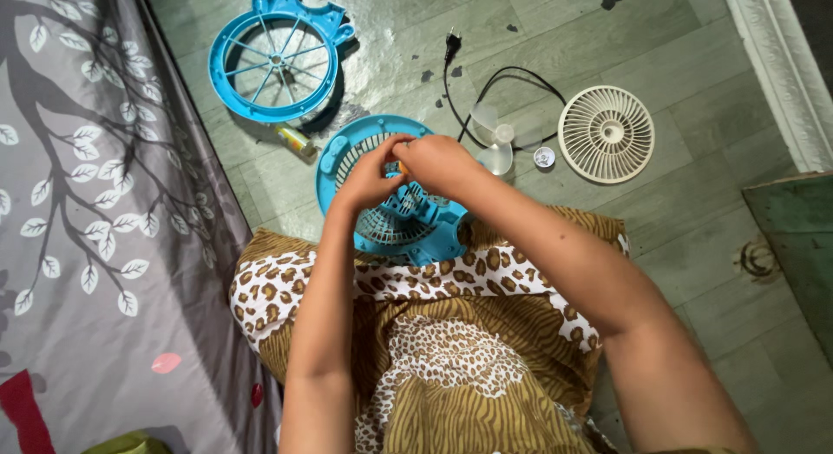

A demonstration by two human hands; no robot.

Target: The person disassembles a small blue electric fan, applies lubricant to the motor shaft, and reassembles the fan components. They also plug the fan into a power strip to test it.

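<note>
A blue plastic fan housing rests against my knees on the floor, its grille and motor mount facing up. My left hand and my right hand meet over its middle, fingers pinched together on a small orange-tipped tool or part that is mostly hidden. Which hand holds it I cannot tell. A second blue fan frame with thin spokes lies farther away on the floor. A cream round grille lies to the right.
A black power cord with plug loops across the green plank floor near a pale fan blade and a small round cap. A small yellow tube lies by the housing. Grey leaf-patterned cloth covers the left.
</note>
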